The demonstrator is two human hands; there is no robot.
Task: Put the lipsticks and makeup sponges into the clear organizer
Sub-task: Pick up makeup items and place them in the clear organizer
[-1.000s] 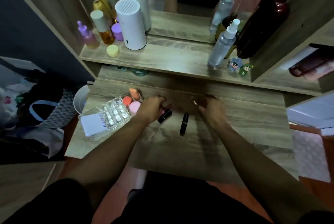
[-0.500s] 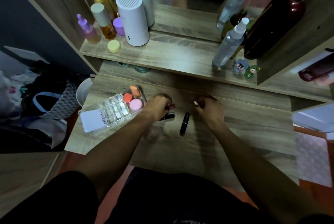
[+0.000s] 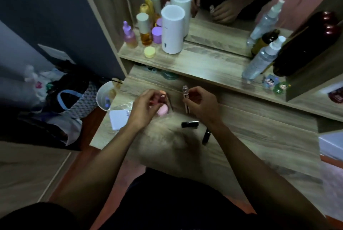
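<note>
My left hand (image 3: 143,108) is raised over the clear organizer (image 3: 120,109), closed on a small pinkish lipstick (image 3: 161,98). A pink makeup sponge (image 3: 163,111) shows in the organizer just right of that hand; most of the organizer is hidden behind it. My right hand (image 3: 202,105) holds a slim clear-capped lipstick (image 3: 185,98) upright above the desk. Two black lipsticks lie on the desk: one (image 3: 189,124) on its side below my right hand, another (image 3: 206,136) beside my right wrist.
A raised shelf behind carries a white cylinder (image 3: 172,29), several small bottles (image 3: 144,29), a yellow jar (image 3: 149,51), spray bottles (image 3: 259,60) and a dark bottle (image 3: 304,44). A mirror stands at the back. A white cup (image 3: 104,96) and bags sit left of the desk.
Both hands have lifted off the desk, each with a lipstick. My left hand moved over the organizer. One black lipstick now lies free below my right hand. The camera view shifted.
</note>
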